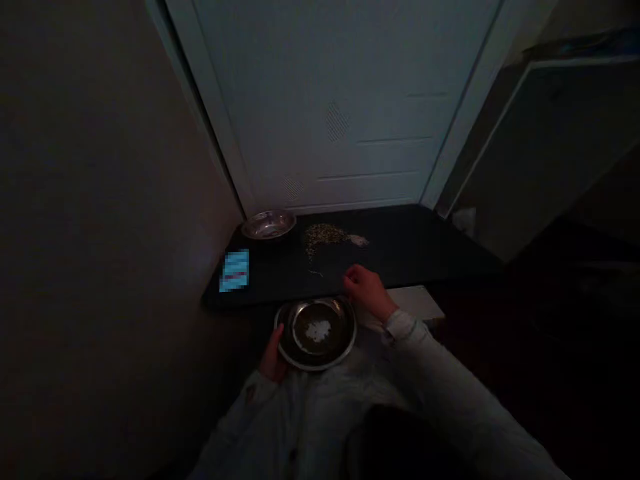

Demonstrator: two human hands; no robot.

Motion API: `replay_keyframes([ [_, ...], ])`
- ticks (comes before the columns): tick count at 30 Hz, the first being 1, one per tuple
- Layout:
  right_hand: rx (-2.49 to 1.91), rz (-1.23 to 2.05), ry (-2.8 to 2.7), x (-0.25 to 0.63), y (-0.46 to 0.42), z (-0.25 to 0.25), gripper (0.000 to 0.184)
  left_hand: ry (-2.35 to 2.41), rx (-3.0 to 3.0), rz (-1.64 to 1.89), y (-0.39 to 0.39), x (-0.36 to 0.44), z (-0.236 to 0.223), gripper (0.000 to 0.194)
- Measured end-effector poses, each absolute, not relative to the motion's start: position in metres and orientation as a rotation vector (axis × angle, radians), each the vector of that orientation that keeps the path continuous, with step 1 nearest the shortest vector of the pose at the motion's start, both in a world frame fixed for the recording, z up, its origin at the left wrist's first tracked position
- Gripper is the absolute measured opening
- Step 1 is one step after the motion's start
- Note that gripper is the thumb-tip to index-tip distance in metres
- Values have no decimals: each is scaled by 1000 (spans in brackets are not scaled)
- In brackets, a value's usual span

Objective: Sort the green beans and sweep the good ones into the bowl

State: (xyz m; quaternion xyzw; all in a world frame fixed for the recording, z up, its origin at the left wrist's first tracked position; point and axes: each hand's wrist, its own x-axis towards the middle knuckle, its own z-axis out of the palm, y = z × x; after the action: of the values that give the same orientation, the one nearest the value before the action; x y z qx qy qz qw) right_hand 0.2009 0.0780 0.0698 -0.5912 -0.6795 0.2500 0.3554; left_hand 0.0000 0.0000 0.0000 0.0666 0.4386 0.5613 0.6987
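My left hand (273, 358) grips the left side of a round metal bowl (316, 367), its thumb over the rim. The bowl sits low, close to my lap, just in front of the table edge. White material (318, 330) lies at its bottom, too dim to name. My right hand (369, 291) is closed with curled fingers, over the table edge, up and right of the bowl. Whatever its fingers may hold is hidden. Beyond it on the dark table, a spread of yellowish grains (325, 233) trails toward me, beside a small pale heap (358, 240).
Another metal bowl (269, 234) stands at the table's back left. A blurred light-blue patch (234, 271) lies near the left edge of the dark tabletop (430, 247). Behind is a white door (320, 80); a wall (125, 200) borders the left. A white flat surface (415, 301) shows below right.
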Motion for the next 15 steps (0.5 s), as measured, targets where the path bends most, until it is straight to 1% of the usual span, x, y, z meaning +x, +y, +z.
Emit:
replay_keyframes([
  [3, -1554, 637, -1735, 209, 81, 70, 12, 965, 184, 1272, 0, 0, -4, 22],
  [6, -1594, 601, -1725, 222, 88, 72, 12, 944, 192, 1266, 0, 0, -6, 22],
  [15, -1696, 362, -1718, 265, 138, 67, 17, 862, 230, 1250, 0, -2, -7, 22],
])
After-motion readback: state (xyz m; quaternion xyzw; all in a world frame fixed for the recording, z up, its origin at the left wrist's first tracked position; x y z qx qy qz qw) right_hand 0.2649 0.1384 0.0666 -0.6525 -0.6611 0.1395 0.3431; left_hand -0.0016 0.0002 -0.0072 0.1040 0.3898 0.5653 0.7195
